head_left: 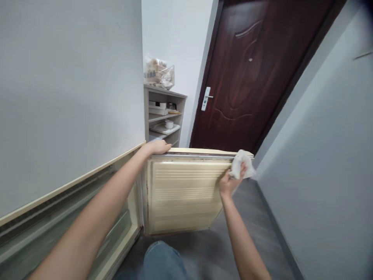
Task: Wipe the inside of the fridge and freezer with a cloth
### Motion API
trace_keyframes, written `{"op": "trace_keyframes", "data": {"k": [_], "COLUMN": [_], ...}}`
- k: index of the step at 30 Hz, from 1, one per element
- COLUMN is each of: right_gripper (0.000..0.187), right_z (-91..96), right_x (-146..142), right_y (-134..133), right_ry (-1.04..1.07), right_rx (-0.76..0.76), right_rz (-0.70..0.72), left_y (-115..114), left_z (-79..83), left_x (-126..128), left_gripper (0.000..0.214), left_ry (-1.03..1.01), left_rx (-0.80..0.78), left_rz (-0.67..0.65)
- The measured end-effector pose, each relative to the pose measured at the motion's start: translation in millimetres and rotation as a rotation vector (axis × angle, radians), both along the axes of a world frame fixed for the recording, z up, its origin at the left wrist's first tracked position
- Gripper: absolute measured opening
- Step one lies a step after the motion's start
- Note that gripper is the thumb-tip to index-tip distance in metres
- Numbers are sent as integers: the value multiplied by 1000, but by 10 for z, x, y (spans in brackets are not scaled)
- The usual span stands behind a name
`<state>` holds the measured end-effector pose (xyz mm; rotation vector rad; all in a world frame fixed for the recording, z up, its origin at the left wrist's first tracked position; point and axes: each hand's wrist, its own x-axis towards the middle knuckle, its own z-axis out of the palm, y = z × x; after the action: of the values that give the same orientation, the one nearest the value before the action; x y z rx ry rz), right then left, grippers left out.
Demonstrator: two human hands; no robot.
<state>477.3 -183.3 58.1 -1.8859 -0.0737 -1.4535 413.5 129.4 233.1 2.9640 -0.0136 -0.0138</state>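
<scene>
A cream refrigerator door (186, 186) stands swung open, its ribbed inner panel facing me. My left hand (157, 147) is closed over the door's top edge near the hinge side, fingers wrapped to the far side. At the door's far upper corner, my right hand (233, 179) is closed on a crumpled white cloth (242, 161). The cloth lies against the corner and its edge seal; dark grime shows along the seal. To the left is the open refrigerator compartment (119, 229), partly hidden by my left forearm.
Behind the door is a grey shelf unit (166, 91) with a cup (169, 124) on a tray, and a plastic bag (159, 74) on top. A dark red door (236, 77) stands at the back, with a wall (320, 155) on the right. My knee (163, 260) is below.
</scene>
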Motion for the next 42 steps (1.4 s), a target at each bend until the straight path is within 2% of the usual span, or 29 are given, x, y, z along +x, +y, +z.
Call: {"op": "trace_keyframes", "data": {"k": [4, 13, 16, 18, 21, 23, 29, 35, 39, 42], "right_gripper": [65, 62, 63, 60, 57, 57, 51, 45, 45, 45], "right_z": [-123, -54, -19, 3, 40, 67, 84, 86, 148, 187], "right_x": [-207, -881, -1033, -1045, -948, -844, -507, -70, 262, 446], "right_y": [653, 2083, 2341, 2366, 2216, 2042, 1379, 548, -51, -361], "right_ry": [30, 195, 191, 166, 81, 46, 96, 65, 15, -27], "right_rx": [-127, -580, -761, -851, -933, -911, -687, -348, -186, -44], "right_rz": [45, 369, 477, 540, 581, 534, 278, 46, -9, -21], "left_y": [4, 46, 40, 31, 32, 43, 57, 44, 64, 75], "left_z": [-4, -59, -38, -22, -16, -24, -41, -23, -35, -51], "left_x": [3, 104, 105, 87, 64, 64, 87, 58, 72, 89], "left_gripper": [68, 68, 66, 67, 66, 65, 64, 59, 62, 63], "left_ry": [-12, -29, -15, -12, -19, -30, -44, -45, -48, -50], "left_rx": [4, 11, 22, 29, 44, 57, 57, 48, 39, 37], "left_rz": [-1, 34, 46, 48, 40, 40, 55, 51, 50, 52]}}
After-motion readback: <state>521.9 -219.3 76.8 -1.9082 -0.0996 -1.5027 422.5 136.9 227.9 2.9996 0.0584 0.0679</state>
